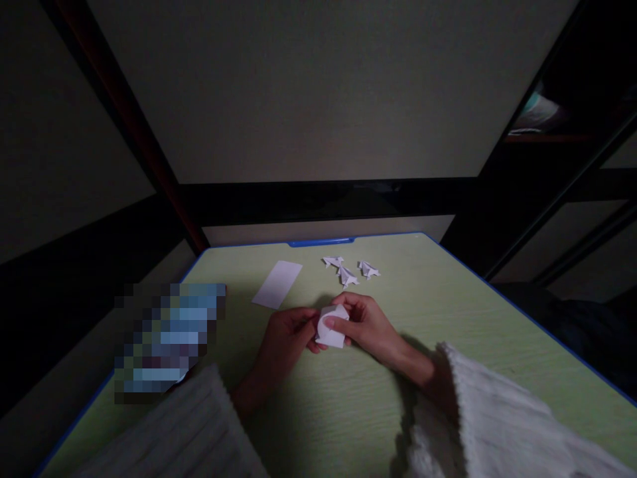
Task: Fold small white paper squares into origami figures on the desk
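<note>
Ribbed pale sleeves [517, 418] are seen at the lower left and lower right of the frame, nearest the camera. Just below the centre, a small folded white paper [332, 339] is held over the pale green table [448, 318]. Its left side is pinched by the closed fingertips of the left hand [287, 335]; by the right hand [371, 325] it is clamped, with the thumb laid across its front. Higher and to the left, a flat white sheet [277, 284] is laid on the table; higher and slightly to the right, three folded paper figures [347, 276] are set out, two close together and one just beside them. At the left of the frame, an object [174, 338] is masked by pixelation and cannot be made out. Along part of the table's far edge, a blue strip [321, 243] is seen
</note>
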Demonstrator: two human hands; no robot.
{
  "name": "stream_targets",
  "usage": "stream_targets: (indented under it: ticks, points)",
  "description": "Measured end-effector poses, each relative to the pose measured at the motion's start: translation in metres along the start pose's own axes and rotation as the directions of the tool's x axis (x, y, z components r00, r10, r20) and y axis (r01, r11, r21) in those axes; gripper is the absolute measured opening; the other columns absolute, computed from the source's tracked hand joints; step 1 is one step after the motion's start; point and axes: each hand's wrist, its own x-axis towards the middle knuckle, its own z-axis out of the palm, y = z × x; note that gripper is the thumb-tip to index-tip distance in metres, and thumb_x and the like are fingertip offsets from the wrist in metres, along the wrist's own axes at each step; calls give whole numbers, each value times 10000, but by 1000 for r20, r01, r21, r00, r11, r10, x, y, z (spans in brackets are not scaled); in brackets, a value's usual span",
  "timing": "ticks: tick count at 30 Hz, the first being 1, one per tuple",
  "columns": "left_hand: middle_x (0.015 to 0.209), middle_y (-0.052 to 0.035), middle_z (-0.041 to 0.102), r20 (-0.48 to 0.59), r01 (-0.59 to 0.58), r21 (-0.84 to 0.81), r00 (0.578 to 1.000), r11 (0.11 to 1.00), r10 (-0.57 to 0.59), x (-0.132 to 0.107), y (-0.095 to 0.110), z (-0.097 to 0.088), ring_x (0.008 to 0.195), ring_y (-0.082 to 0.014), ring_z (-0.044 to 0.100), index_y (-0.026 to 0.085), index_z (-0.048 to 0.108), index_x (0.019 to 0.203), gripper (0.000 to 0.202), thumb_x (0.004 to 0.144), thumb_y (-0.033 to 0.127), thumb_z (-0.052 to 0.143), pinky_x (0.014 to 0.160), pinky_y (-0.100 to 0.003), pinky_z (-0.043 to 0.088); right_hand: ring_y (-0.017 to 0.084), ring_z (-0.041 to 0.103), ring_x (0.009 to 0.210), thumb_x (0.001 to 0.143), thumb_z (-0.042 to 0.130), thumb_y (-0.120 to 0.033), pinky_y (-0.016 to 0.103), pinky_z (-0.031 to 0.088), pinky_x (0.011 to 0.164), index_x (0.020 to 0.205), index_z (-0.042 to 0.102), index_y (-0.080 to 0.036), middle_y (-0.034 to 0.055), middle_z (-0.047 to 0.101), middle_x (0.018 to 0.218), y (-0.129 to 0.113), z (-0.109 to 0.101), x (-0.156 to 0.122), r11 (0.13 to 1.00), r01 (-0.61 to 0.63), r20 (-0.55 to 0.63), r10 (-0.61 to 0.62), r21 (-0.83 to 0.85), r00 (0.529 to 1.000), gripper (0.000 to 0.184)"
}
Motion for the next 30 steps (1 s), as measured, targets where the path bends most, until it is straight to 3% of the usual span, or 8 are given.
stream_targets:
  ticks: [9,16,26,30]
  points:
    - [473,13,599,79,37,-82,996,996,-30,1,-7,-4,378,-98,560,113,611,579,209,637,307,556,348,-163,422,28,402,326,540,671,-236,140,306,302,609,465,-141,-70,500,444,0,1,0,1000,9,-7,-9,-10,1000,237]
    - [490,7,618,47,51,-12,998,999,-51,-1,0,-1,397,-104,559,112,608,648,164,577,260,613,345,-163,404,43,443,353,565,618,-134,135,342,307,620,466,-143,-68,508,455,2,1,-1,999,13,-12,-13,-52,1000,162]
    - [584,-10,664,102,-12,68,995,998,5,-1,-1,-1,445,-86,529,131,664,754,187,586,169,591,431,-172,411,61,451,391,582,533,-91,152,347,330,579,433,-165,-64,487,467,4,0,0,993,7,2,-7,-118,1000,124]
    - [547,8,643,74,-52,110,996,993,44,0,-4,-3,417,-70,492,141,675,782,210,593,170,587,442,-173,402,69,446,467,521,520,-28,171,347,422,611,475,-154,-53,485,520,1,-4,-1,989,71,-34,-76,-130,997,162]
